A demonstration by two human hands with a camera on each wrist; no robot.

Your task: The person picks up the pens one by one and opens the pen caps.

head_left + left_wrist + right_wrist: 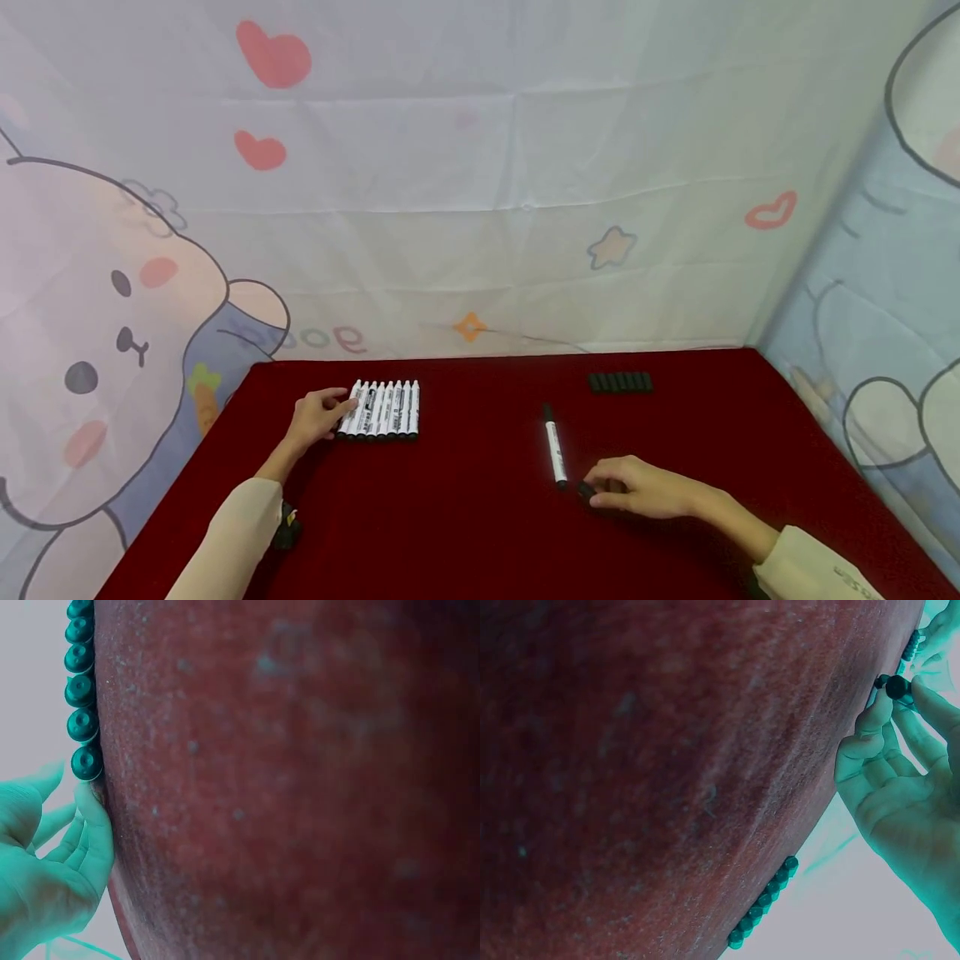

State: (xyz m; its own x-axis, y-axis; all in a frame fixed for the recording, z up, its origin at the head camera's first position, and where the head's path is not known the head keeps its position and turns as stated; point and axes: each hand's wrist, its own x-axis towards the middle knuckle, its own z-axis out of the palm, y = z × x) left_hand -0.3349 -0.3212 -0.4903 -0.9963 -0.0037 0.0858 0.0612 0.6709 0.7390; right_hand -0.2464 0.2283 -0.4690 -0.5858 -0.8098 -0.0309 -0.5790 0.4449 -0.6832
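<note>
A row of several white markers [382,410] lies side by side at the back left of the red table [465,517]. My left hand [339,410] rests beside that row, its fingertips touching the leftmost marker. The left wrist view shows the markers' round ends [81,690] just above my loosely bent fingers [90,825]. A single white marker [555,450] lies alone near the middle, black tip pointing away. My right hand [591,490] pinches a small black cap [585,492] right at that marker's near end. In the right wrist view the cap [897,686] sits between thumb and fingertips.
A short row of black caps [620,382] lies at the back right, also visible as caps [761,911] in the right wrist view. Printed cartoon cloth walls [480,208] close the table off behind and on both sides. A dark wrist strap [287,525] sits on the left sleeve.
</note>
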